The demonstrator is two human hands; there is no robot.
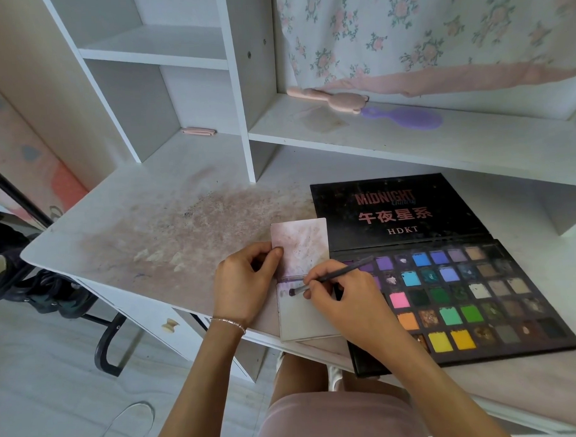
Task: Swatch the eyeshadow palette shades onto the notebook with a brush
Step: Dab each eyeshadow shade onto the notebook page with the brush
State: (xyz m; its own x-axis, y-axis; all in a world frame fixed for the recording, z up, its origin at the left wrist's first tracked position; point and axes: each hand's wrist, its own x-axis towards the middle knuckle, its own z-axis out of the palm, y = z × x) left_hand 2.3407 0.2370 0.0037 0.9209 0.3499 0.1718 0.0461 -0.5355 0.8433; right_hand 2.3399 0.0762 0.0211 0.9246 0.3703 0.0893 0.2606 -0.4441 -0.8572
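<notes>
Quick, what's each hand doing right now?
Left hand: pinches the notebook's upper page edge.
Right hand: grips the brush, tip on the lower page.

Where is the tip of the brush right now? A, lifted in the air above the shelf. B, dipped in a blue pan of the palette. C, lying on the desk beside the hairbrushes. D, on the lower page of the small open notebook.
D: the right hand holds the brush with its bristles on the lower page of the notebook, near the fold.
</notes>
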